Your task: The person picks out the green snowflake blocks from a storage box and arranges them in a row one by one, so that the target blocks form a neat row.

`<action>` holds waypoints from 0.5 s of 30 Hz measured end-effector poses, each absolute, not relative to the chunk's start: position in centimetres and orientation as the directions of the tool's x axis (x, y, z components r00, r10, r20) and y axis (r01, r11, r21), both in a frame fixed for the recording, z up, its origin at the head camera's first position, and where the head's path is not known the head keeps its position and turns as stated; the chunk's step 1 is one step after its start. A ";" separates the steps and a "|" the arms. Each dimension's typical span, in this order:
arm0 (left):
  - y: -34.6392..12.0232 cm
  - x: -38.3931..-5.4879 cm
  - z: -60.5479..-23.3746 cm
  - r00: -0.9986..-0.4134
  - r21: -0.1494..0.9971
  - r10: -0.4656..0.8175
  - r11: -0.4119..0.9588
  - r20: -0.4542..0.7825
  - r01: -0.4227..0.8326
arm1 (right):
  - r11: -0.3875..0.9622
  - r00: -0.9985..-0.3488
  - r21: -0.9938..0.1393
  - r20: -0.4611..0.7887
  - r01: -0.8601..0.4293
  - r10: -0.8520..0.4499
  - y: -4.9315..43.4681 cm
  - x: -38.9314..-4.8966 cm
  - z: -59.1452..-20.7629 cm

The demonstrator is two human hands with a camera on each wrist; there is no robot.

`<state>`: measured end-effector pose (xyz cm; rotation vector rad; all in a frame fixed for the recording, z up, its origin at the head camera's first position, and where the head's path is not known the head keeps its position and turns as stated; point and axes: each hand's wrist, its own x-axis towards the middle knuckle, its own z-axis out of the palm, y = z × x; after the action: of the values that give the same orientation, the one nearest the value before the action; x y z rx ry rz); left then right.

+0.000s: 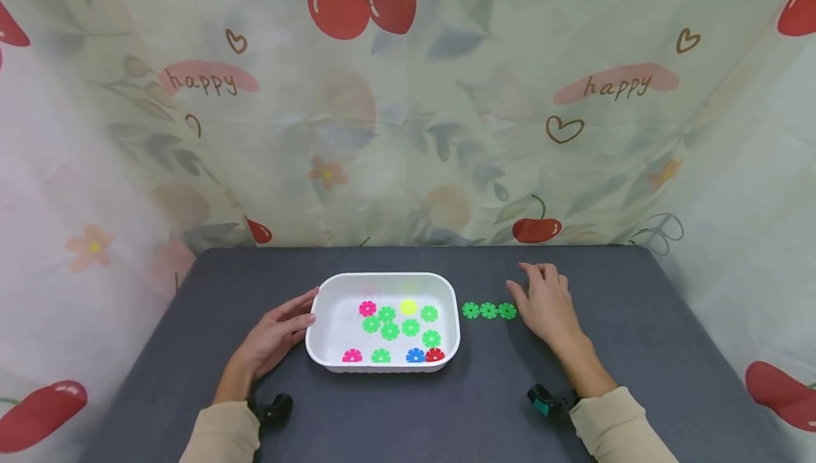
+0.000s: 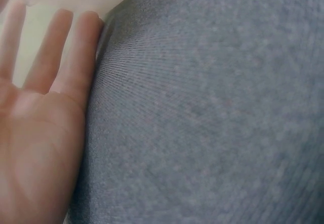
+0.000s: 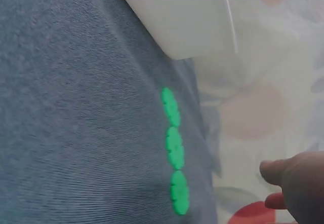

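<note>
The left hand (image 1: 270,339), fingers extended, touches the white tray (image 1: 382,369) of coloured discs (image 1: 389,330) immediately to its right, while the right hand (image 1: 551,311), fingers loosely parted with nothing visible in them, has three green discs (image 1: 489,311) lined up on the table (image 1: 395,420) just to its left.
</note>
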<state>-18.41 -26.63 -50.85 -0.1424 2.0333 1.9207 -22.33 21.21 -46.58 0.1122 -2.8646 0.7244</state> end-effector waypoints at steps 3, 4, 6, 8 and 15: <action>-26.7 -18.4 -50.8 -0.939 0.951 0.157 0.083 -0.306 -0.297 | 0.886 -0.986 -0.450 0.164 -0.108 -0.037 21.0 -22.6 -45.8; -26.7 -18.4 -50.9 -0.939 0.952 0.158 0.083 -0.304 -0.295 | 0.889 -0.987 -0.446 0.157 -0.109 -0.042 20.9 -22.6 -45.5; -26.7 -18.4 -50.9 -0.940 0.954 0.165 0.079 -0.300 -0.290 | 0.891 -0.988 -0.441 0.145 -0.113 -0.054 20.6 -22.8 -45.1; -26.7 -18.5 -50.9 -0.940 0.956 0.171 0.073 -0.294 -0.285 | 0.893 -0.987 -0.431 0.141 -0.125 -0.071 20.3 -22.9 -44.6; -26.5 -18.4 -51.0 -0.941 0.956 0.170 0.071 -0.293 -0.285 | 0.906 -0.980 -0.383 0.148 -0.178 -0.130 19.0 -23.2 -43.8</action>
<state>-18.43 -26.52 -51.00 -0.1148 2.0283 1.9358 -23.15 18.98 -43.76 0.2385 -2.9505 0.6102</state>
